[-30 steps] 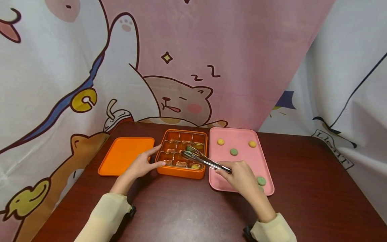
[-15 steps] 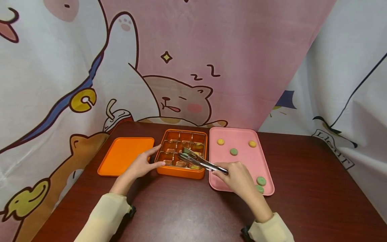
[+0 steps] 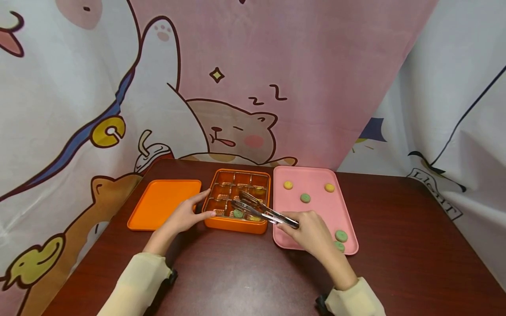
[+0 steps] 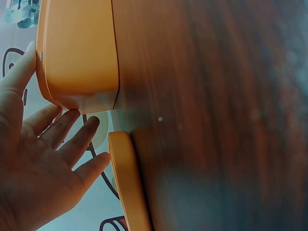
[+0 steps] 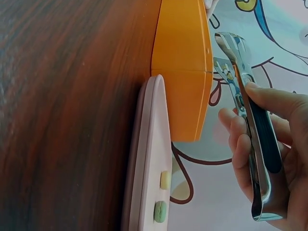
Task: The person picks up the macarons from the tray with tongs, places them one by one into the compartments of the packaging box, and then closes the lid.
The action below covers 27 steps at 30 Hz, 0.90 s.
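Observation:
My right hand (image 3: 311,230) grips metal tongs (image 5: 260,139) with dark handle grips, thumb on one arm and fingers round the other. The tong tips are spread apart over the orange box (image 3: 236,225), with nothing between them. Clear dividers split the box into compartments. A green macaron (image 3: 238,213) lies in the front middle one. Beside it, a yellow macaron (image 3: 254,218) in the front right compartment is partly hidden by the tongs. My left hand (image 3: 186,216) touches the box's left side and front rim, fingers extended and spread in the left wrist view.
A pink tray (image 3: 320,215) stands right of the box, bearing yellow macarons (image 3: 330,188) and green macarons (image 3: 341,236). An orange lid (image 3: 164,204) lies flat to the left, behind the left hand. A printed curtain (image 3: 316,87) hangs behind the table.
The tongs have shifted slightly left and forward, and their tips have parted. The green macaron, earlier at the tong tips, lies in the front middle compartment. The left hand stays put.

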Tool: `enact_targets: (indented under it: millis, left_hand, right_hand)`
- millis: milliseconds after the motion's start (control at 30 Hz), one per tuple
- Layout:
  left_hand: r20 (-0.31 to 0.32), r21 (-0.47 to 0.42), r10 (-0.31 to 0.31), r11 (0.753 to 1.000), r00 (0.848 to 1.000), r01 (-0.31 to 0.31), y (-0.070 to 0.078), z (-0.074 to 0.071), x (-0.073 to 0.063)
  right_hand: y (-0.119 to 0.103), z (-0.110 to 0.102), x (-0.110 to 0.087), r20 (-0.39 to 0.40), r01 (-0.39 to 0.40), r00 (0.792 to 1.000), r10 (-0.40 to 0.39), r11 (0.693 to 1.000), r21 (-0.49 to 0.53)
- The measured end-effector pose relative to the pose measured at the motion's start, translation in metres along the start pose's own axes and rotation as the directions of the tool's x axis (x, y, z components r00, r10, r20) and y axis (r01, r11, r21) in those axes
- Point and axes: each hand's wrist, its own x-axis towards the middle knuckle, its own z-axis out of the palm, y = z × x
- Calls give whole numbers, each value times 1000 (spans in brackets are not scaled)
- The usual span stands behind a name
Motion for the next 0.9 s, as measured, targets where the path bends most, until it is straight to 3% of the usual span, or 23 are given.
enact_targets:
  millis: [900]
  left_hand:
    - [8, 4, -4, 1000, 1000, 4, 0, -1, -1]
  right_hand:
    - [34, -34, -8, -23, -139, 990, 140, 990, 10]
